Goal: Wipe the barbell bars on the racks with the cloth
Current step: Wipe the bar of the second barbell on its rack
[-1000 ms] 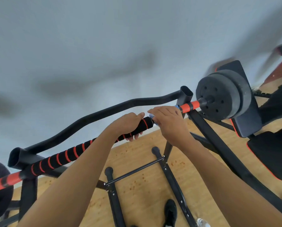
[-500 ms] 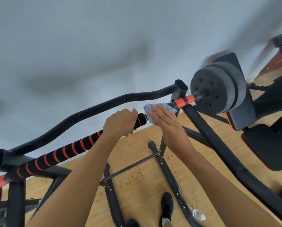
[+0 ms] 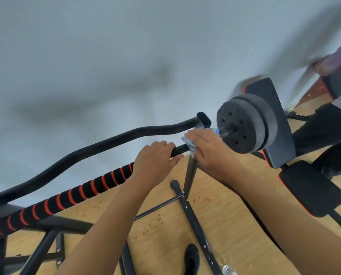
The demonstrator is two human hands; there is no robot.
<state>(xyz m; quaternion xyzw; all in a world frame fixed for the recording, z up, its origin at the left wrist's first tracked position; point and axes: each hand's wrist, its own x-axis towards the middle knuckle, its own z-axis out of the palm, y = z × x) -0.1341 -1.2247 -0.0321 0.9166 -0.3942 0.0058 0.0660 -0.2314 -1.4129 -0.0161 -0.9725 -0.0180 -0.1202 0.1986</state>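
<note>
While barbell bar (image 3: 70,197) sits across black rack (image 3: 98,144), running lower left to upper right, black foam grip with red rings covers most of it. Left hand (image 3: 153,161) curled tight round grip near its right end, fingers fully wrapped over top. Just beside it, right hand (image 3: 209,150) clamped down on blue-white cloth (image 3: 189,144), cloth bunched round bar by rack upright. Black weight plates (image 3: 245,126) right after, close to knuckles. Padded bench (image 3: 312,187) far right, wood floor (image 3: 165,231) below.
</note>
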